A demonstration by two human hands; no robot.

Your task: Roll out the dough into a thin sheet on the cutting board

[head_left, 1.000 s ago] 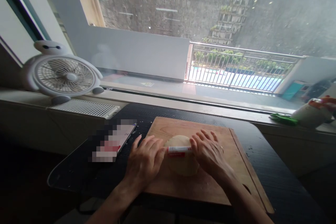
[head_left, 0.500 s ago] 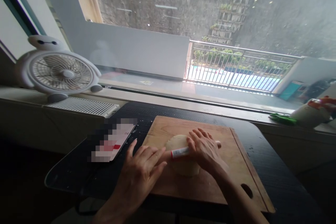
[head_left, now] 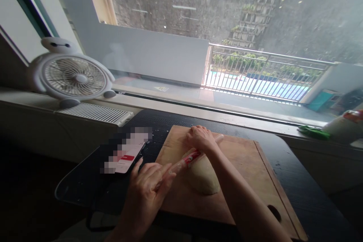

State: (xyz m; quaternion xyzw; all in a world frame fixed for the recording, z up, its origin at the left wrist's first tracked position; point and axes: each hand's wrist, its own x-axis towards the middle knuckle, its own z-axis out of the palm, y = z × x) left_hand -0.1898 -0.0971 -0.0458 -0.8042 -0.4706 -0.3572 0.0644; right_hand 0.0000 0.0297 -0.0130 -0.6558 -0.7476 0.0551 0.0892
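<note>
A pale round of dough [head_left: 202, 176] lies on a wooden cutting board [head_left: 241, 181] on a dark table. A thin rolling pin with a red and white label [head_left: 190, 157] lies slanted across the dough's far left part. My left hand [head_left: 149, 189] presses flat on the pin's near end at the board's left edge. My right hand [head_left: 200, 138] rests over the pin's far end near the board's back edge, fingers curled on it.
A phone [head_left: 126, 155] lies on the table [head_left: 297, 185] left of the board. A white round fan [head_left: 75, 79] stands on the sill at the left above a slatted vent [head_left: 96, 113]. A green item [head_left: 313, 132] and a white bottle [head_left: 344, 126] lie at the sill's right.
The pin has swung from lying level across the dough to a slant. My right hand moved away toward the board's back edge and my left hand came nearer to me.
</note>
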